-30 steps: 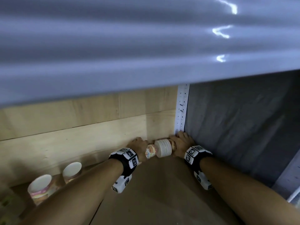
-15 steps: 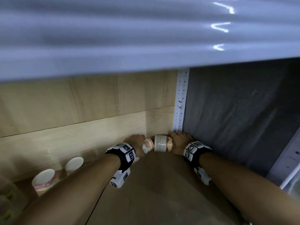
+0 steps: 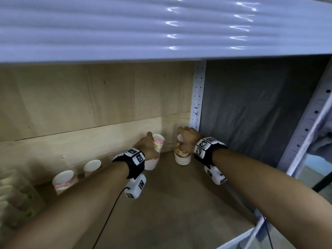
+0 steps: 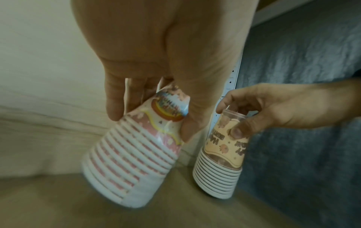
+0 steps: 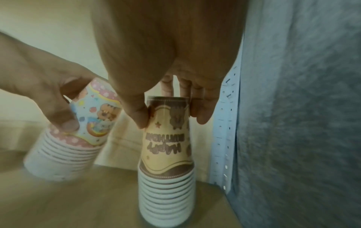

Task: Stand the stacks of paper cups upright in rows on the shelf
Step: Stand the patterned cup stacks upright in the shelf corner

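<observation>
My left hand [image 3: 146,147] grips a pink patterned stack of paper cups [image 3: 152,163] near its narrow end. That pink stack [image 4: 136,162] is rims down and tilted, its lower edge on or just above the brown shelf board [image 3: 170,203]. My right hand [image 3: 188,139] holds a cream and brown "Happy Birthday" stack [image 3: 182,158] by its top. In the right wrist view this stack [image 5: 168,177] stands upright, rims down, in the rear right corner, with thumb and fingers [image 5: 203,114] pinching the top cup. About a hand's width separates the two stacks.
Two more cup stacks [image 3: 63,180] [image 3: 92,165] stand at the left along the wooden back panel [image 3: 89,105]. Wrapped goods [image 3: 10,191] sit at the far left. A perforated white upright [image 3: 197,97] and grey cloth [image 3: 251,114] close the right side. A white shelf [image 3: 161,24] hangs low overhead.
Earlier the two stacks lay on their sides, end to end between my hands. Both have been pulled apart and turned rims down; the right one now stands, the left one leans.
</observation>
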Tool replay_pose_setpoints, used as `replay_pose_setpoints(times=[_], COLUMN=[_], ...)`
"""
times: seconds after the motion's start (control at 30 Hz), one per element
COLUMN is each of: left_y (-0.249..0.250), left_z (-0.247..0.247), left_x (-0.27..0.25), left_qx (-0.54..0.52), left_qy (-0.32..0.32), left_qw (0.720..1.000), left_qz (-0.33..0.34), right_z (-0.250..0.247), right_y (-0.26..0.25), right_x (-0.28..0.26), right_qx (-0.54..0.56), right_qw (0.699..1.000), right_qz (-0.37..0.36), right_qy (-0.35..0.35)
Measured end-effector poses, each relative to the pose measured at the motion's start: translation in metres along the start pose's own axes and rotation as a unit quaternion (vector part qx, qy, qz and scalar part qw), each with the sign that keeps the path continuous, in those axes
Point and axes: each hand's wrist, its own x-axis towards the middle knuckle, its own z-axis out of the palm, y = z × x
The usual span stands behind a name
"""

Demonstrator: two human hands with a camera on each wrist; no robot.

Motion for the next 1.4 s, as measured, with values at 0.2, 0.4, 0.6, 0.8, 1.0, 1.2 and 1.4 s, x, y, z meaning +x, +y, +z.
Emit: replay_pose_setpoints(times=[0.2,0.4,0.6,0.8,1.0,1.2,1.4], left_y=[-0.001,-0.001,-0.005,-0.005,0.009,0.028,0.034], left_z=[-0.001,0.006,0.017,0.006,-0.028,-0.044,-0.04], left_x=[-0.02,-0.037,-0.049,-0.05,-0.044,-0.042,-0.038], left_qx=[-0.082,-0.13,-0.129,-0.119,-0.071,0.053,0.111], left_qy=[0.012,0.023,0.012,-0.018,-0.043,-0.111,-0.146], left_qw=[0.996,0.99,0.99,0.991,0.997,0.991,0.98], left_qz=[-0.025,-0.045,-0.064,-0.057,-0.005,0.049,0.08], right_z=[-0.01,-0.007,-0.002,-0.012,-0.034,-0.037,-0.029], right_y=[-0.023,-0.04,-0.047,-0.045,-0.043,-0.049,-0.051], right_x=[-0.012,-0.023,-0.032,-0.037,-0.04,-0.038,-0.029], right_qx=[0.068,0.092,0.093,0.081,0.09,0.091,0.096], right_qw=[0.998,0.995,0.994,0.995,0.994,0.993,0.988], right_qz=[-0.008,-0.014,-0.002,0.0,-0.005,-0.012,-0.035], right_qy=[-0.016,-0.047,-0.053,-0.066,-0.064,-0.077,-0.116])
